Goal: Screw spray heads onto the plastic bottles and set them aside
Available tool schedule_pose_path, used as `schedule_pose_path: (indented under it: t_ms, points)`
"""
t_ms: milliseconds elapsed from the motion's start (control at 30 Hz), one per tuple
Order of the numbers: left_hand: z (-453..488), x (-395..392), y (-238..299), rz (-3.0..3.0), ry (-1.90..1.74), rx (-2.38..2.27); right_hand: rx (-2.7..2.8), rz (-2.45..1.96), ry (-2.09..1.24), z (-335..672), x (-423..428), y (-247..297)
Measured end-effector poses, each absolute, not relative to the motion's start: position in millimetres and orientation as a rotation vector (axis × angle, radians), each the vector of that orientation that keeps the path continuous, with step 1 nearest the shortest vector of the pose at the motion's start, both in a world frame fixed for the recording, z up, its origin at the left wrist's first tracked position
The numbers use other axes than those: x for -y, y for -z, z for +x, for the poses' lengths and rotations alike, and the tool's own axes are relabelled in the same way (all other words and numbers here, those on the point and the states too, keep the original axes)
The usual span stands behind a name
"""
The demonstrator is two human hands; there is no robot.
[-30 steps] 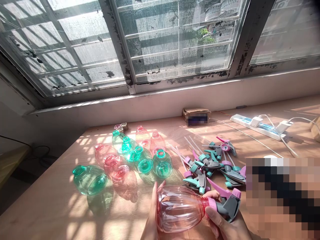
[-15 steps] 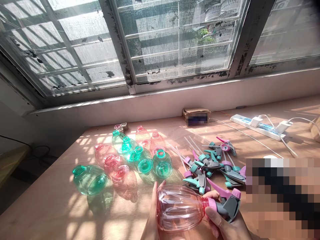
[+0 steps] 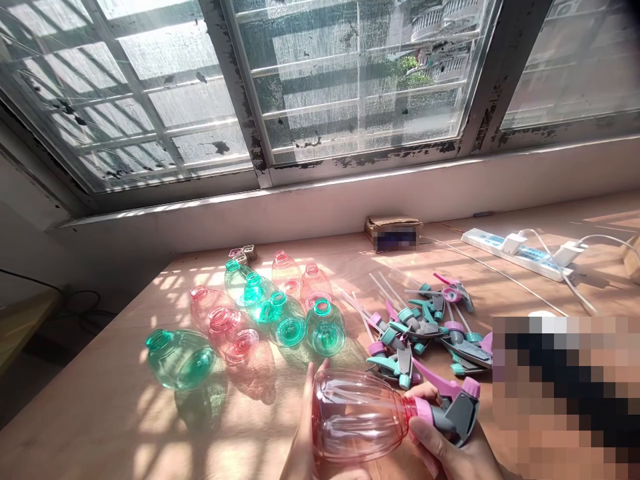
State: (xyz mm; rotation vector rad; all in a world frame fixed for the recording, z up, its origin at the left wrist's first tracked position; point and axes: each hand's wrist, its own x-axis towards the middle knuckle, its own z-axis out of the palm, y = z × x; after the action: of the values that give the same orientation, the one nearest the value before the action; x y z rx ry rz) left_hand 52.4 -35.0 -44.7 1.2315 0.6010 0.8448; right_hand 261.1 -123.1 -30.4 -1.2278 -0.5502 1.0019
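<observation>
A clear pink spray bottle point(image 3: 357, 417) lies sideways in front of me, its base to the left and neck to the right. My left hand point(image 3: 301, 433) is closed around the base end. On the neck sits a grey and pink trigger spray head point(image 3: 457, 417). My right hand point(image 3: 440, 443) grips its pink collar between thumb and fingers; whether the thread is fully seated I cannot tell. Just beyond the right hand is a heap of loose trigger spray heads point(image 3: 420, 327), grey with pink or teal parts and clear tubes.
Several open green bottles point(image 3: 325, 330) and pink bottles point(image 3: 233, 333) stand left of centre on the wooden table point(image 3: 90, 400). At the back are a small cardboard box point(image 3: 393, 233) and some little blocks point(image 3: 243, 254). A power strip point(image 3: 515, 253) with plugged-in white cables lies at the right.
Both hands and the spray bottle have shifted very slightly to the left. The grip of each hand looks the same, and the other things have stayed put.
</observation>
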Motion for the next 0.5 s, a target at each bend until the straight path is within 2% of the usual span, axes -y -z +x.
schedule_pose_path:
  t_ms: [267,500]
  points:
    - [59.1,21.1,30.7,1.093,-0.664,-0.721,0.542,-1.212,-0.986,263.7,124.1,36.4]
    - [53.5,28.7,35.2,1.174,-0.703,-0.673,0.519,-1.216,-1.024,263.0,126.1,39.5]
